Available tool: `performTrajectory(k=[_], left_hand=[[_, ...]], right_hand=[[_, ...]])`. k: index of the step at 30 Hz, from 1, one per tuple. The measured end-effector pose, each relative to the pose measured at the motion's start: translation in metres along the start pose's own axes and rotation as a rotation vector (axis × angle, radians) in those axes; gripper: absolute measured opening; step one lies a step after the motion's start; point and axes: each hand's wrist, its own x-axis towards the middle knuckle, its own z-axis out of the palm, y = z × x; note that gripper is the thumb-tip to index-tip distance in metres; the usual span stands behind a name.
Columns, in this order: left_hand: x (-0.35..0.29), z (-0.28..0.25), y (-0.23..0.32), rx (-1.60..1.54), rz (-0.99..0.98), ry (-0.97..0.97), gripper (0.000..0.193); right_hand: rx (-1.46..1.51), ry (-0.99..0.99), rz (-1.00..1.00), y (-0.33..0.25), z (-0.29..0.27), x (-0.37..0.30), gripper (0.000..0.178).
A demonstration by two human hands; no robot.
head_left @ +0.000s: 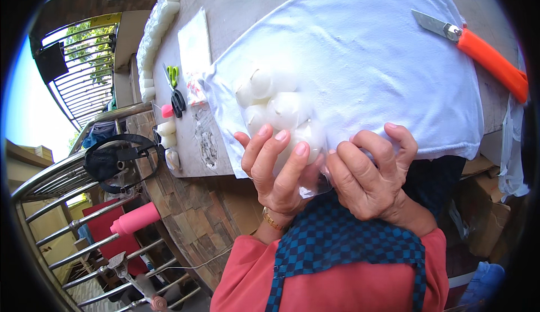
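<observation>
Near the table's front edge is a clear plastic bag of several round white candles [284, 109], with thin wicks showing on some. My left hand [275, 168] is curled round the bag's near left side, fingers up against the candles. My right hand [371, 171] has its fingertips pinched together at the bag's near right edge. A loose flap of clear film [306, 191] hangs between the two hands. Beneath the bag lies a white cloth [360, 47], spread over the table.
An orange-handled utility knife [489, 59] lies at the far right, blade out. To the left are scissors [173, 90], a flat white packet [194, 47], and a long row of wrapped white pieces [154, 36]. A pink bottle [135, 219] and a black cap-like item [121, 157] are by the metal railing [62, 261].
</observation>
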Motion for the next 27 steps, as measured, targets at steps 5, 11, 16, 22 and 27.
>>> performTrajectory(k=[5,11,16,22,27], left_hand=[[-0.014,0.000,-0.014,-0.014,0.054,0.065,0.034],[-0.025,0.006,-0.014,-0.039,0.007,0.188,0.027],[-0.024,-0.003,-0.015,-0.065,-0.012,0.053,0.029],[-0.017,-0.014,-0.023,-0.335,0.016,-0.122,0.059],[-0.012,-0.012,-0.039,-0.545,0.000,-0.111,0.075]], right_hand=[[0.040,0.090,-0.052,-0.006,0.011,-0.010,0.012],[0.089,0.089,-0.081,-0.010,0.016,-0.014,0.009],[0.113,0.029,-0.018,-0.008,0.011,-0.012,0.014],[-0.046,0.029,0.039,0.006,-0.004,0.004,0.018],[-0.019,0.103,-0.041,-0.005,-0.009,-0.008,0.020]])
